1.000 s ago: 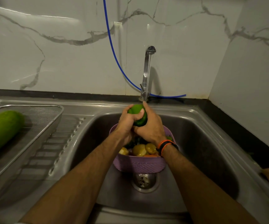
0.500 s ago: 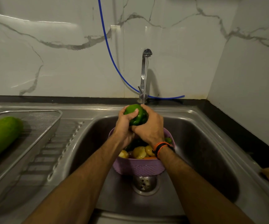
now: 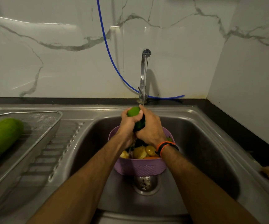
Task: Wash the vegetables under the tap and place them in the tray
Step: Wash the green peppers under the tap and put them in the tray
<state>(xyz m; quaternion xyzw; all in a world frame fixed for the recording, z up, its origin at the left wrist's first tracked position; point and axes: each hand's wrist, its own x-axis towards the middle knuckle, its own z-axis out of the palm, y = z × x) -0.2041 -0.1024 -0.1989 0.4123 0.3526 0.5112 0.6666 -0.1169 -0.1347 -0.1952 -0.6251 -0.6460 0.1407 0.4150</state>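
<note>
Both hands, left hand [image 3: 128, 122] and right hand [image 3: 151, 128], clasp the green pepper [image 3: 134, 111] under the tap [image 3: 144, 75]; being wet, it may slip into the purple basket [image 3: 140, 167].

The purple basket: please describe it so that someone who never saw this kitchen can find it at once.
Look into the steel sink, straight below the tap. The purple basket stands there above the drain, holding potatoes. It is the only purple thing, and plastic rather than metal like the mesh tray.

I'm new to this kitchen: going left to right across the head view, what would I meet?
Big green gourd → metal tray → left hand → green pepper → right hand → orange wristband.
</note>
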